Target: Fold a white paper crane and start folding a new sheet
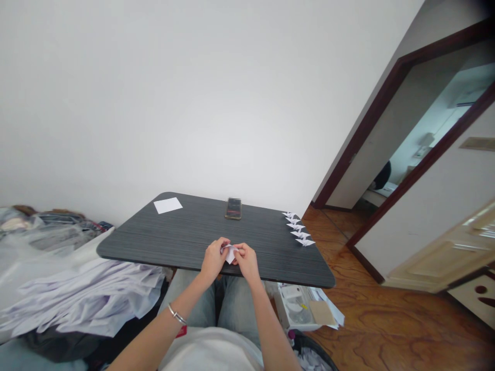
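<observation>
A small white folded paper piece (231, 253) is pinched between both hands just above the near edge of the dark table (174, 237). My left hand (214, 259) grips its left side and my right hand (246, 259) grips its right side, fingertips nearly touching. A silver bracelet sits on my left wrist. Several finished white folded paper figures (298, 229) lie in a row along the table's right edge. A flat white sheet (167, 205) rests at the far left corner.
A phone (233, 208) lies at the table's far middle. Heaped white papers and clothes (77, 299) fill the left side. A box of oddments (301, 306) stands on the wooden floor under the table's right end. An open doorway is at right.
</observation>
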Action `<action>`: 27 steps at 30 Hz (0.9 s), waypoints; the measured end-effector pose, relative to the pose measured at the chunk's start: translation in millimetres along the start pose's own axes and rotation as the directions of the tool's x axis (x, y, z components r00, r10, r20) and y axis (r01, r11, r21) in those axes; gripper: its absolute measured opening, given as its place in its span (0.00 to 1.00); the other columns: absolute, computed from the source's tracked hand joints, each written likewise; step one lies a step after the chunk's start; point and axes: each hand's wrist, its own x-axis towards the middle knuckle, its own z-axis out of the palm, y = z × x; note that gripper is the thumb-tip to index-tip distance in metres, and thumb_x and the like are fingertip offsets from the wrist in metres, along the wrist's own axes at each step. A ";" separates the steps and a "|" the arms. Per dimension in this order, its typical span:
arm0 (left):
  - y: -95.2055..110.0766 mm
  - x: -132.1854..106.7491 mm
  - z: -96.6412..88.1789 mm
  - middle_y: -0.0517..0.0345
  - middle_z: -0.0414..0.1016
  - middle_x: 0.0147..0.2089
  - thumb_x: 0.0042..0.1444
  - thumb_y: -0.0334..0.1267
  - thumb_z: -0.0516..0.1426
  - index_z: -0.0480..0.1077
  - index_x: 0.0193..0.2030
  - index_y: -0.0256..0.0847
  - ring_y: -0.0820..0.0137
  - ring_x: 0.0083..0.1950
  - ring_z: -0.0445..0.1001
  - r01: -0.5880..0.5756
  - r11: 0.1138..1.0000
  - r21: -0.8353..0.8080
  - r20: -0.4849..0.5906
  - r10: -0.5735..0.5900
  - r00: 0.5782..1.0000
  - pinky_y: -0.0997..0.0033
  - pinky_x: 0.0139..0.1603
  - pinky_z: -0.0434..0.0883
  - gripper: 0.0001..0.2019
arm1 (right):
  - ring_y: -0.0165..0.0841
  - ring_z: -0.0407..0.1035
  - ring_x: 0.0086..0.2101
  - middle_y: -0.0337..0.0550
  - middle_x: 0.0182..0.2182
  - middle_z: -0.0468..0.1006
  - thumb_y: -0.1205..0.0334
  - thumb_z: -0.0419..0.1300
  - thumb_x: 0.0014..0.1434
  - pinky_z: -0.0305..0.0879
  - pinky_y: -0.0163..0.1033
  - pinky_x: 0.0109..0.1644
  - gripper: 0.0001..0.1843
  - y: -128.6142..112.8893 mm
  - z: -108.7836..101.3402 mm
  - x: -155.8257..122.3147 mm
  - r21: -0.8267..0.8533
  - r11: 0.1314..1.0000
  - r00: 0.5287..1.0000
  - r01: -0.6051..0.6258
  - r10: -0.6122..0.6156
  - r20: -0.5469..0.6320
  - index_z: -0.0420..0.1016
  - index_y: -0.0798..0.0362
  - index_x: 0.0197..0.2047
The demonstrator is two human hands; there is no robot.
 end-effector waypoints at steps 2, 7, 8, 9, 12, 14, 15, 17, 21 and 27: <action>1.6 0.8 -1.7 0.57 0.74 0.35 0.50 0.29 0.51 0.68 0.37 0.41 0.69 0.36 0.72 0.011 1.000 -0.009 0.011 -0.011 1.000 0.70 0.39 0.67 0.10 | 0.30 0.67 0.16 0.36 0.15 0.74 0.61 0.55 0.49 0.66 0.33 0.21 0.07 0.2 0.1 -0.3 0.002 1.000 1.000 0.004 -0.004 0.000 0.70 0.55 0.32; 5.9 1.5 -4.9 0.60 0.74 0.30 0.51 0.32 0.50 0.69 0.34 0.41 0.72 0.29 0.70 0.036 0.999 -0.011 0.039 -0.035 0.999 0.74 0.32 0.65 0.08 | 0.30 0.67 0.17 0.36 0.15 0.73 0.59 0.56 0.50 0.66 0.33 0.21 0.08 -1.6 0.2 -1.2 0.039 0.999 1.000 0.002 -0.003 0.023 0.71 0.54 0.32; 6.5 1.4 -5.3 0.60 0.73 0.29 0.51 0.33 0.49 0.69 0.33 0.40 0.72 0.28 0.69 0.039 0.999 -0.009 0.042 -0.039 0.998 0.75 0.31 0.64 0.08 | 0.30 0.68 0.17 0.36 0.16 0.73 0.58 0.56 0.50 0.66 0.33 0.21 0.09 -2.2 0.1 -1.1 0.053 0.999 0.999 -0.001 -0.001 0.032 0.71 0.54 0.33; 7.2 1.2 -5.6 0.61 0.72 0.28 0.52 0.33 0.49 0.69 0.33 0.40 0.73 0.27 0.68 0.042 0.999 -0.007 0.043 -0.042 0.998 0.75 0.30 0.64 0.08 | 0.31 0.69 0.18 0.37 0.17 0.73 0.56 0.55 0.51 0.67 0.33 0.21 0.11 -2.7 -0.1 -0.8 0.070 0.998 0.999 -0.005 0.002 0.041 0.71 0.54 0.33; 8.8 0.6 -6.6 0.62 0.70 0.26 0.52 0.33 0.48 0.68 0.32 0.40 0.73 0.27 0.67 0.046 0.999 0.000 0.039 -0.046 0.998 0.76 0.29 0.62 0.08 | 0.31 0.70 0.21 0.39 0.20 0.74 0.52 0.52 0.54 0.67 0.32 0.21 0.16 -3.3 -0.8 1.0 0.119 0.993 0.998 -0.018 0.011 0.066 0.72 0.55 0.35; 9.8 0.4 -7.2 0.63 0.70 0.26 0.52 0.33 0.48 0.68 0.32 0.40 0.73 0.27 0.66 0.045 0.999 0.002 0.034 -0.045 0.998 0.76 0.29 0.62 0.09 | 0.30 0.70 0.22 0.39 0.22 0.74 0.51 0.52 0.54 0.67 0.31 0.21 0.16 -2.9 -1.1 2.4 0.143 0.989 0.996 -0.025 0.013 0.084 0.72 0.55 0.36; 10.3 0.4 -7.5 0.63 0.69 0.26 0.53 0.33 0.47 0.68 0.31 0.40 0.73 0.27 0.66 0.042 0.999 0.001 0.032 -0.042 0.999 0.76 0.29 0.61 0.09 | 0.30 0.70 0.22 0.39 0.22 0.74 0.51 0.52 0.54 0.67 0.31 0.21 0.16 -2.7 -1.2 3.0 0.151 0.988 0.996 -0.027 0.012 0.094 0.72 0.54 0.36; 11.2 0.6 -7.9 0.62 0.69 0.26 0.53 0.34 0.47 0.68 0.31 0.40 0.73 0.28 0.66 0.035 0.999 -0.006 0.032 -0.034 0.999 0.76 0.29 0.62 0.09 | 0.29 0.70 0.22 0.38 0.22 0.74 0.52 0.54 0.52 0.66 0.30 0.21 0.15 -2.5 -1.2 3.6 0.164 0.986 0.994 -0.029 0.010 0.113 0.72 0.54 0.36; 12.2 1.3 -8.3 0.60 0.71 0.29 0.53 0.35 0.47 0.68 0.32 0.39 0.72 0.30 0.68 0.021 0.999 -0.029 0.034 -0.020 0.999 0.75 0.32 0.64 0.09 | 0.29 0.70 0.23 0.37 0.22 0.74 0.54 0.56 0.51 0.65 0.30 0.23 0.14 -4.7 -1.2 2.6 0.170 0.985 0.990 -0.030 0.006 0.139 0.71 0.53 0.38; 12.4 1.5 -9.2 0.58 0.73 0.31 0.53 0.39 0.50 0.70 0.34 0.39 0.71 0.31 0.70 0.021 0.989 -0.149 0.048 -0.014 0.999 0.75 0.31 0.65 0.10 | 0.29 0.69 0.24 0.38 0.25 0.76 0.59 0.59 0.49 0.64 0.30 0.23 0.12 -7.2 -0.7 0.6 0.180 0.983 0.987 -0.045 0.015 0.162 0.70 0.54 0.38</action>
